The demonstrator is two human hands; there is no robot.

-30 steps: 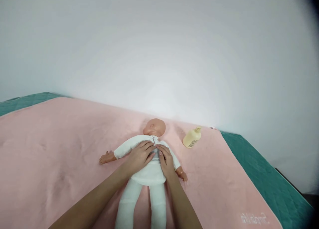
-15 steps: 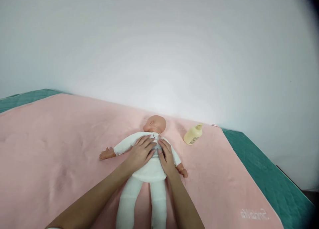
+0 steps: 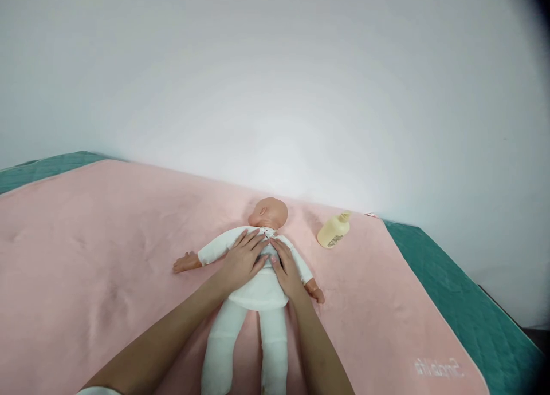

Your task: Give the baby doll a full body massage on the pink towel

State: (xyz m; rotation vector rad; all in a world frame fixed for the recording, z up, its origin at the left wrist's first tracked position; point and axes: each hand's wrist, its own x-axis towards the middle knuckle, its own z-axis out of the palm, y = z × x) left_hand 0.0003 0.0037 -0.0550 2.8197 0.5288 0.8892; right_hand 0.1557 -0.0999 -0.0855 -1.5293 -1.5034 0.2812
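Note:
A baby doll (image 3: 258,295) with a white cloth body lies face down, its bare head turned to the left and its arms spread. My left hand (image 3: 246,260) rests flat on the left side of the doll's upper back, fingers stretched out. On the right side of the back lies my right hand (image 3: 286,267), also flat with fingers extended. Both thumbs point inward and nearly meet over the middle of the back. Neither hand grips anything. To the right of the doll's head stands a pale yellow pump bottle (image 3: 334,232) with dark lettering.
The doll and bottle are on a pink blanket (image 3: 107,240) with white lettering at its lower right corner. Under it a green quilted cover (image 3: 455,286) shows at both sides. A white wall (image 3: 275,86) rises right behind the bed.
The hands stay on the doll's back, with the right fingers shifted very slightly inward. The whole view has moved a little, with doll and bottle a touch higher and farther right.

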